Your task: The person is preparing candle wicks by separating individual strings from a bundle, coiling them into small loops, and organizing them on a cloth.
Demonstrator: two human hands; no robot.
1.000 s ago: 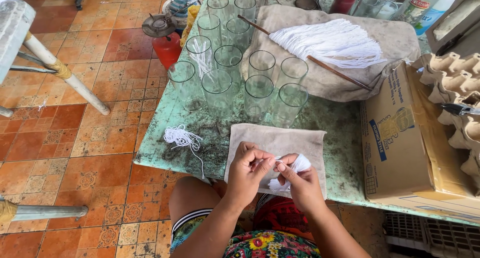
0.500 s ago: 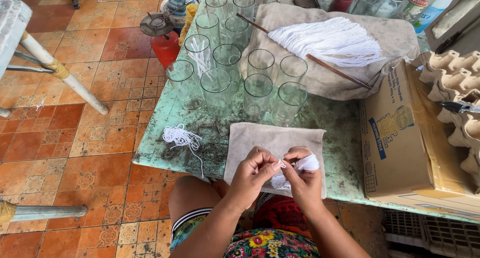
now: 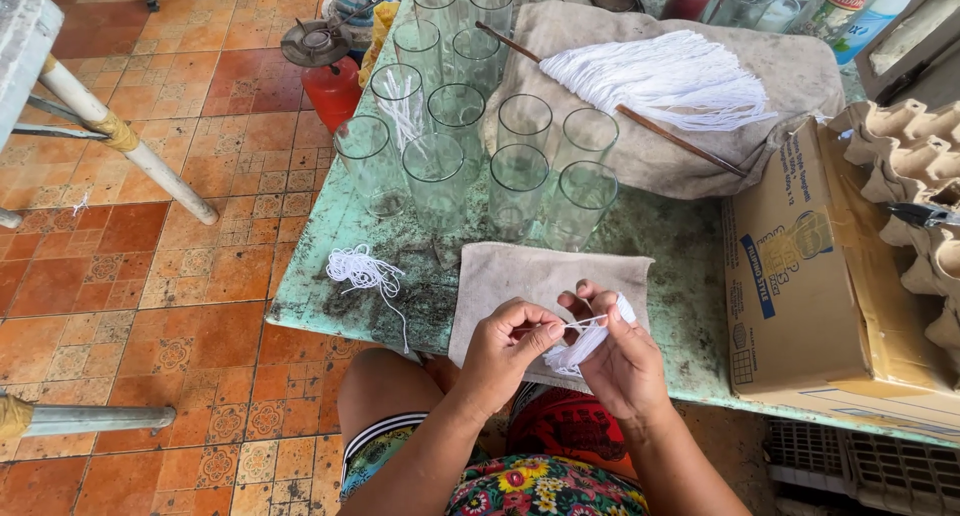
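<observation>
At lower centre of the frame, the left hand [image 3: 505,348] pinches one strand drawn from the white string bundle [image 3: 585,341] gripped in the right hand [image 3: 618,361]. Both work over a beige cloth [image 3: 530,276] on the table [image 3: 680,266], probably keeping string off its grime; empty glasses [image 3: 480,146] stand above.

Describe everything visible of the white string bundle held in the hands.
The white string bundle is a small hank of thin, soft strands, cotton-like by the look. It lies slanted across the right hand, whose fingers curl over its upper end. The left hand pinches a single strand drawn sideways out of it. The bundle hangs above the near edge of a beige cloth on the green table; whether it touches the cloth cannot be told.
</observation>
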